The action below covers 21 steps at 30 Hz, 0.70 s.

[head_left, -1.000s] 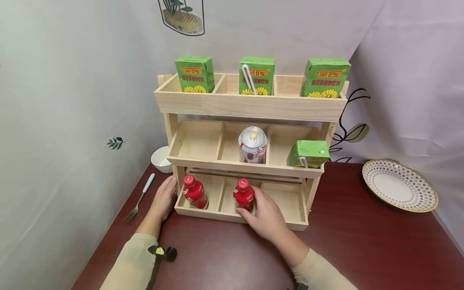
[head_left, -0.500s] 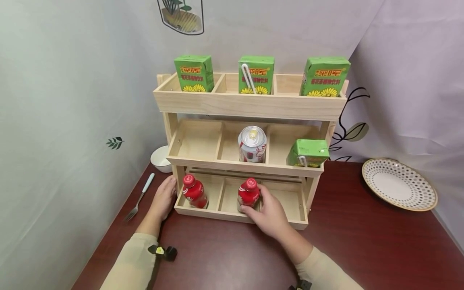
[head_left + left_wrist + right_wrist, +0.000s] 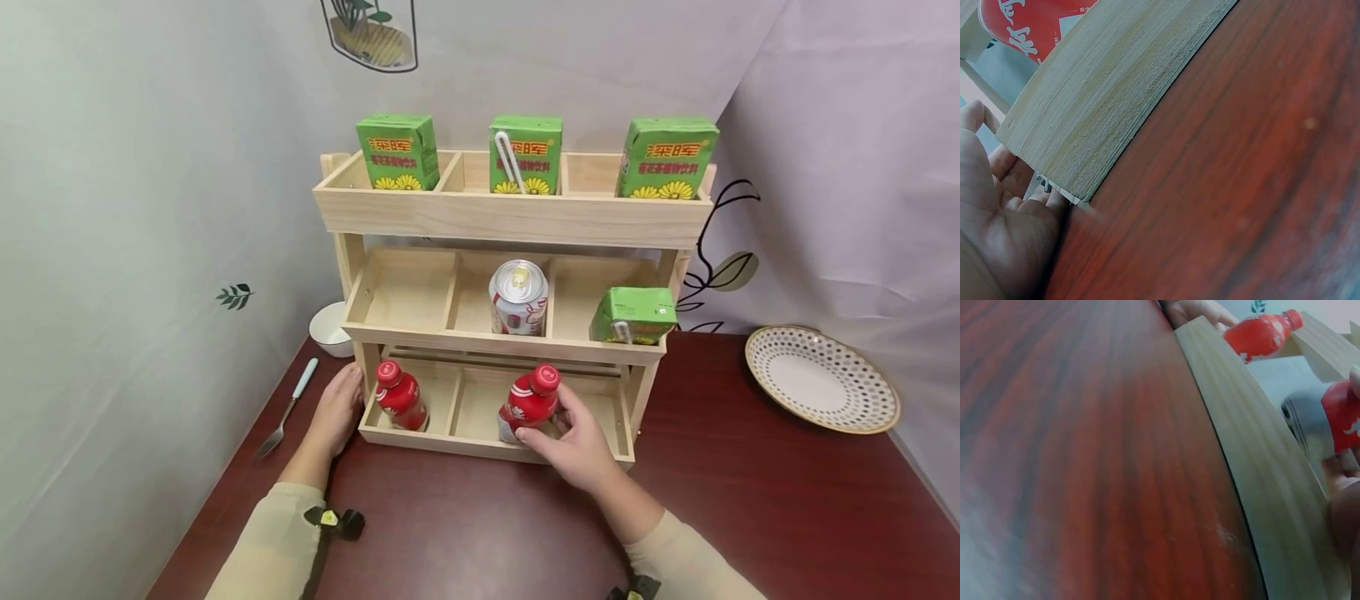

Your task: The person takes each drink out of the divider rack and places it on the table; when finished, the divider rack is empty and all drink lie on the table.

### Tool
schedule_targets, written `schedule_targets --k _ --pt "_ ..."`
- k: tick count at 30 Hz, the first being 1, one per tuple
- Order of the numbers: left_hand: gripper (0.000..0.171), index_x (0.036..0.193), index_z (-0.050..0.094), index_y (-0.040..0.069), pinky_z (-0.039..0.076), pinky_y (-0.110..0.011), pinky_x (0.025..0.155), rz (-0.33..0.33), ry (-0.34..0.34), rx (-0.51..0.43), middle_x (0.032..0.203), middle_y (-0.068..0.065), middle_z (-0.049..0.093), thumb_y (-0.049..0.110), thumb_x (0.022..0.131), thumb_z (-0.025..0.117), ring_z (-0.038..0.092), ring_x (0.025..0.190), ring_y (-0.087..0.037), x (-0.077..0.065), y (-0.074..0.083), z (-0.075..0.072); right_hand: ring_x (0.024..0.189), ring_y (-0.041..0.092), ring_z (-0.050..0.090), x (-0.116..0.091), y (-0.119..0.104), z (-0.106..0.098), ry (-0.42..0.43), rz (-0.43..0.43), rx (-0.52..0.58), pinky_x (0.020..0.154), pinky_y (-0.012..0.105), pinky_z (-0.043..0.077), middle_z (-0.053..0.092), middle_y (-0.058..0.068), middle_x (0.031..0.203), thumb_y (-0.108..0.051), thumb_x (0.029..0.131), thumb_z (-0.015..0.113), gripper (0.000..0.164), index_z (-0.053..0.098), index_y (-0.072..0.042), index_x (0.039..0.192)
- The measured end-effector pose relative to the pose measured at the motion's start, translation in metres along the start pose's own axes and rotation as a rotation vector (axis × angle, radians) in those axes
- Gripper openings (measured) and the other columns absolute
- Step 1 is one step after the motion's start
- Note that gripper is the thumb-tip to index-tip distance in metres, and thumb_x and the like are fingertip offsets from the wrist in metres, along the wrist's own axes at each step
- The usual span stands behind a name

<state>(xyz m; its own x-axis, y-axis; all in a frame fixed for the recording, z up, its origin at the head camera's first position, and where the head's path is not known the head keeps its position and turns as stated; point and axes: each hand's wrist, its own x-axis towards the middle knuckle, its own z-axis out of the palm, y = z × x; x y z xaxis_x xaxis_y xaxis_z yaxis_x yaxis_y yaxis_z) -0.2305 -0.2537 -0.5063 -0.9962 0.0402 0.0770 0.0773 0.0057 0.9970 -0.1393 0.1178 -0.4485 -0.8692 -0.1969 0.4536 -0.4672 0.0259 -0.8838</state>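
Note:
In the head view my right hand [image 3: 577,440] grips a small red-capped drink bottle [image 3: 531,400] between thumb and fingers. The bottle leans to the right over the middle of the bottom tier, and its base shows in the right wrist view, above the front board [image 3: 1260,450]. My left hand [image 3: 339,408] rests against the left end of the wooden shelf rack [image 3: 510,218], its fingers extended along the side. A matching red bottle [image 3: 402,397] stands in the bottom-left compartment, close to that hand.
Three green drink cartons [image 3: 525,155] stand on the top tier. A silver can [image 3: 519,298] and a tilted green carton [image 3: 633,315] occupy the middle tier. A white bowl [image 3: 330,330] and a fork [image 3: 288,408] lie left of the rack, a dotted plate [image 3: 821,379] right.
My right hand has shifted rightward with the bottle, which has gone from upright to tilted right. My left hand stays at the rack's left end.

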Motion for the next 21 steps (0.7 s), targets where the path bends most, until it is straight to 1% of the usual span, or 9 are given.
schedule_targets --k 1,3,6,8,10,12,16,19,21 --pt "0.061 0.145 0.034 -0.002 0.033 -0.026 0.106 -0.003 0.002 0.002 0.145 -0.019 0.037 0.043 0.104 0.038 0.039 0.130 -0.018 0.000 0.000 0.000 0.107 0.017 0.061 0.001 -0.004 -0.002 -0.011 -0.003 0.000 0.093 0.029 0.049 0.063 0.014 0.116 0.009 0.075 0.077 0.059 0.051 0.004 0.127" --pt "0.060 0.145 0.033 -0.002 0.032 -0.026 0.107 -0.002 -0.004 -0.004 0.146 -0.019 0.036 0.042 0.104 0.037 0.038 0.131 -0.018 0.000 0.001 0.001 0.105 0.017 0.061 0.002 -0.008 -0.005 -0.033 0.013 -0.006 0.092 0.032 0.049 0.064 0.013 0.114 0.009 0.075 0.078 0.058 0.052 0.003 0.127" --pt "0.057 0.145 0.034 -0.002 0.035 -0.022 0.104 0.000 -0.004 -0.017 0.145 -0.019 0.037 0.039 0.105 0.036 0.040 0.129 -0.016 0.000 0.002 0.000 0.103 0.019 0.063 0.003 -0.014 -0.012 -0.083 0.030 -0.038 0.091 0.034 0.050 0.065 0.010 0.114 0.005 0.074 0.080 0.059 0.054 0.000 0.126" --pt "0.055 0.145 0.033 -0.004 0.036 -0.019 0.101 -0.001 -0.015 -0.027 0.145 -0.020 0.036 0.035 0.106 0.034 0.041 0.127 -0.014 -0.002 0.007 0.001 0.104 0.020 0.063 0.003 -0.015 -0.021 -0.120 0.016 -0.074 0.091 0.033 0.051 0.065 0.007 0.114 0.001 0.073 0.083 0.060 0.056 -0.004 0.126" --pt "0.053 0.145 0.033 -0.003 0.037 -0.017 0.099 -0.005 -0.018 -0.029 0.145 -0.019 0.036 0.033 0.106 0.033 0.041 0.126 -0.013 -0.002 0.007 0.001 0.103 0.021 0.063 0.004 -0.023 -0.030 -0.145 -0.009 -0.103 0.089 0.032 0.051 0.066 0.006 0.114 0.000 0.071 0.085 0.061 0.057 -0.005 0.125" --pt "0.053 0.145 0.033 -0.004 0.038 -0.018 0.099 -0.006 -0.020 -0.023 0.144 -0.020 0.037 0.033 0.106 0.033 0.042 0.126 -0.013 -0.001 0.007 0.001 0.103 0.020 0.063 0.006 -0.033 -0.040 -0.158 -0.028 -0.125 0.088 0.031 0.052 0.066 0.006 0.113 0.001 0.069 0.085 0.061 0.058 -0.004 0.124" --pt "0.058 0.144 0.035 -0.002 0.038 -0.019 0.098 0.010 -0.002 -0.014 0.142 -0.018 0.039 0.040 0.105 0.036 0.043 0.125 -0.013 0.002 0.001 0.000 0.100 0.018 0.063 0.008 -0.057 -0.060 -0.171 -0.005 -0.168 0.085 0.029 0.052 0.066 0.005 0.111 0.005 0.069 0.084 0.060 0.059 -0.002 0.122" --pt "0.059 0.145 0.034 -0.002 0.037 -0.019 0.099 0.008 0.006 -0.021 0.142 -0.018 0.039 0.040 0.104 0.037 0.043 0.126 -0.013 0.001 0.001 0.001 0.095 0.017 0.064 0.009 -0.070 -0.076 -0.193 0.012 -0.201 0.081 0.027 0.053 0.066 0.003 0.110 0.007 0.069 0.083 0.058 0.058 -0.001 0.121" --pt "0.058 0.144 0.034 -0.002 0.037 -0.020 0.100 0.002 0.005 -0.034 0.142 -0.019 0.038 0.040 0.105 0.037 0.042 0.126 -0.013 0.001 0.000 0.001 0.091 0.016 0.065 0.008 -0.076 -0.088 -0.204 0.005 -0.225 0.077 0.026 0.054 0.067 0.002 0.108 0.008 0.069 0.082 0.057 0.059 0.000 0.120"
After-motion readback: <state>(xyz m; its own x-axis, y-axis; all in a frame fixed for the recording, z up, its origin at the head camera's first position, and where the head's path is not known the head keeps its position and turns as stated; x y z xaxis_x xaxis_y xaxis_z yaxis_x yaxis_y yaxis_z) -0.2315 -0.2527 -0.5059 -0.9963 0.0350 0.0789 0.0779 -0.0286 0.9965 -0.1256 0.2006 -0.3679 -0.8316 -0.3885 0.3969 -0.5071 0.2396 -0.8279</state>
